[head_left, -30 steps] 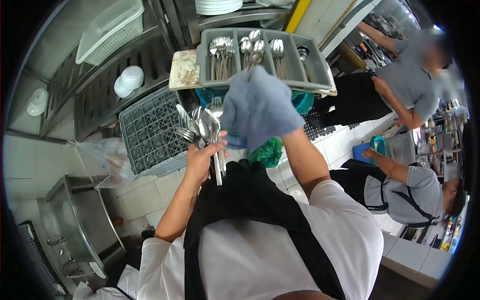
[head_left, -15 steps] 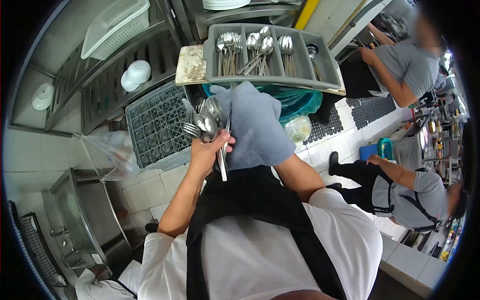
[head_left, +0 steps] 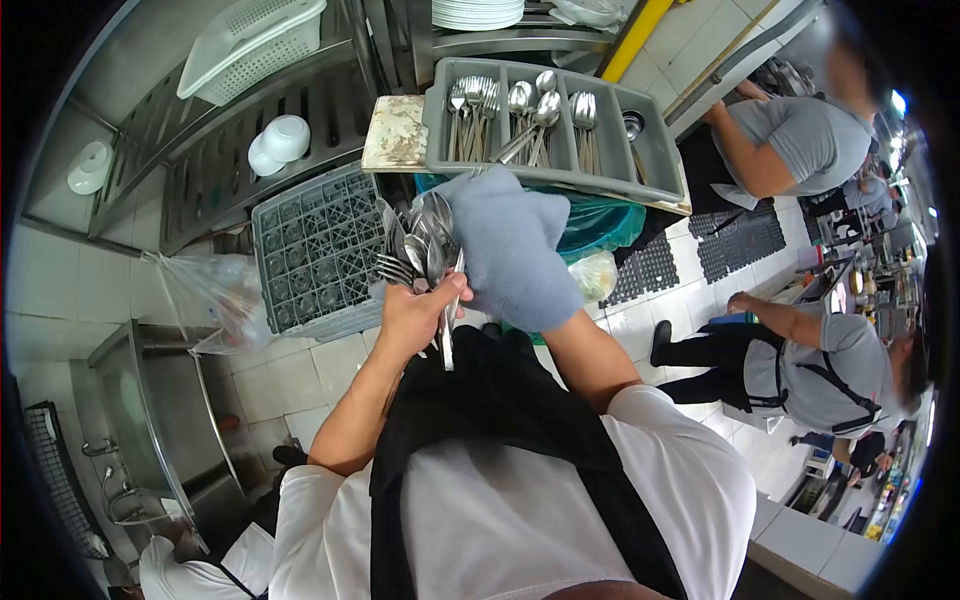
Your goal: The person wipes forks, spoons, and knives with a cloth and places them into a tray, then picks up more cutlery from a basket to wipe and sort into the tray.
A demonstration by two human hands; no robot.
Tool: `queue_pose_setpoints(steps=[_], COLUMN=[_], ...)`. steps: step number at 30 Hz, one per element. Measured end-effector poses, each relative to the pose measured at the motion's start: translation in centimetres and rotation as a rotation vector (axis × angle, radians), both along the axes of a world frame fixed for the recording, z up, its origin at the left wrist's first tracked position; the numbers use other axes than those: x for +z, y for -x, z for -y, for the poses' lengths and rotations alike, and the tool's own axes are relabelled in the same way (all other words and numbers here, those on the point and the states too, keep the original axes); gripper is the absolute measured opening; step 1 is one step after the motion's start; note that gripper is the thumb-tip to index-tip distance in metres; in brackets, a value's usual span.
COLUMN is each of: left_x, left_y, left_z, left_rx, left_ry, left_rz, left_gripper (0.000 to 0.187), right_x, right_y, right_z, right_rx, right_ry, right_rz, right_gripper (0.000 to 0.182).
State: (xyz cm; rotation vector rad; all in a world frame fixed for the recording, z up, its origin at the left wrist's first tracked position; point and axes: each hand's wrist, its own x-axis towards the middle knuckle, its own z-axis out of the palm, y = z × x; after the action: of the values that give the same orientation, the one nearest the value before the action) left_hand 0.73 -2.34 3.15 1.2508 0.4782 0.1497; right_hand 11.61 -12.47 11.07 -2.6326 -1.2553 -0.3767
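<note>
My left hand (head_left: 420, 318) is closed around a bunch of forks and spoons (head_left: 425, 235), their heads pointing up and handles coming out below the fist. Beside it, a blue-grey cloth (head_left: 515, 250) covers my right hand, so those fingers are hidden; only the forearm shows. The tips of what looks like a fork (head_left: 478, 170) poke out at the cloth's top edge. Just beyond stands a grey cutlery tray (head_left: 440, 120) with upright forks (head_left: 482, 95), spoons (head_left: 548, 108) leaning in the second compartment, more spoons (head_left: 585, 110) in the third, and a ladle (head_left: 633, 125) in the last.
Left of my hands is a grey glass rack (head_left: 320, 250) holding glasses. White bowls (head_left: 285, 138) and a white basket (head_left: 250, 55) sit on metal shelving. A green-bagged bin (head_left: 600, 225) is under the tray. Two co-workers (head_left: 800, 140) (head_left: 830, 350) stand at right; a sink (head_left: 170, 420) is lower left.
The view has shifted slightly, so the tray appears a little lower and further right. Both hands keep their hold, cutlery beside cloth. The co-worker at upper right has turned and moved an arm.
</note>
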Motion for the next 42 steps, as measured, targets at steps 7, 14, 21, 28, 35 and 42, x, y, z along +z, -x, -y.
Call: queue_pose_setpoints(steps=[7, 14, 21, 28, 35, 42], left_x=[-0.1, -0.7, -0.3, -1.0, -0.9, -0.7], left_y=[0.9, 0.8, 0.3, 0.7, -0.4, 0.1], left_z=[-0.4, -0.4, 0.6, 1.5, 0.1, -1.3], left_rx=[0.025, 0.062, 0.012, 0.033, 0.133, 0.068], left_ry=[0.003, -0.012, -0.048, 0.026, -0.059, 0.226], left_rz=[0.102, 0.148, -0.024, 0.051, 0.100, -0.035], left_gripper=[0.017, 0.018, 0.020, 0.017, 0.014, 0.020], right_x=[0.6, 2.2, -0.7, 1.9, 0.1, -3.0], right_y=[-2.7, -3.1, -0.9, -2.3, 1.4, -1.3], right_z=[-0.2, 0.4, -0.1, 0.2, -1.7, -1.3], right_rx=[-0.133, -0.197, 0.031, 0.137, -0.280, 0.178], right_ry=[0.091, 0.192, -0.106, 0.349, 0.207, 0.053], right_rz=[-0.123, -0.097, -0.283, -0.072, -0.775, -0.371], right_gripper=[0.027, 0.031, 0.027, 0.030, 0.043, 0.030])
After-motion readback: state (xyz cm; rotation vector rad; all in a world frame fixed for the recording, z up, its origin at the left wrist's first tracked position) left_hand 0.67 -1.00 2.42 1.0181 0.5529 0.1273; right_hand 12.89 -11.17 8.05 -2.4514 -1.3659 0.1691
